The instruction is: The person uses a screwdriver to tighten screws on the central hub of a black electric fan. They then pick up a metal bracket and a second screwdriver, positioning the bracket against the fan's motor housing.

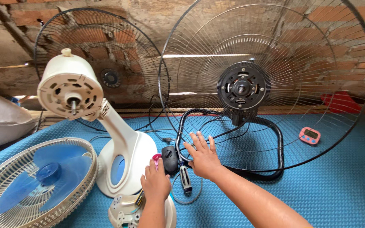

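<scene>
A blue mat (339, 190) carries everything. Largest on it is the big black wire fan guard (339, 139), upright toward the mat's far right edge, its black motor hub (243, 88) at the centre and a black tubular stand (280, 147) looping beneath. A second, smaller black guard (106, 46) leans at the far edge behind it. On the left side stands a white fan body (125, 152), its motor head (69, 90) tilted with the bare shaft facing out. At the near left corner lies a pale grille with a blue blade (39, 181) inside.

The right hand (203, 158) reaches forward from the near edge, palm down, fingers (199, 141) spread and loose, grasping nothing; the fingertips lie at the curved black stand tube. Just beside it lie a black switch box (170, 158) and a black-handled screwdriver (186, 179).

The left hand (155, 183) is curled, fingers folded down over a pink-tipped tool (156, 157), just beside the white fan's base; how firm the grip is cannot be told. Below its wrist sits a white plastic part (123, 211).

A small pink timer (309, 135) lies toward the far right.
</scene>
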